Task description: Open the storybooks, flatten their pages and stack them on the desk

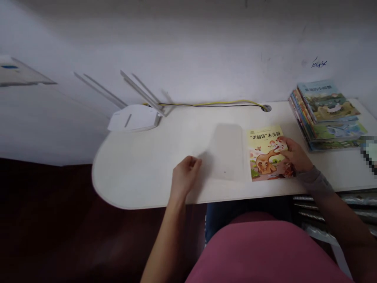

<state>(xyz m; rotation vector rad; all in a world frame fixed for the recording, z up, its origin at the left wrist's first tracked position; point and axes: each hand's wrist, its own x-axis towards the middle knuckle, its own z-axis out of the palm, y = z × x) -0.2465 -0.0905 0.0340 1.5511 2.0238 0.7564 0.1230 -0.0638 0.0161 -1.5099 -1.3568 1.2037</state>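
Observation:
A thin picture book (265,157) with a yellow cover, black Chinese lettering and a drawn brown animal lies face up near the front of the white table (132,169). My right hand (296,155) grips its right edge, fingers over the cover. To the book's left is a pale, rounded rectangular sheet or cover (228,151), its kind unclear. My left hand (185,173) is closed in a pinch just above the table, left of that pale piece. Whatever its fingertips hold, if anything, is hidden.
At the back right stands a stack of picture books (326,106). A white router (134,117) with long antennas sits back left. A yellow cable (218,103) and a dark one run along the wall to a cable hole (266,108). The table's left end is rounded.

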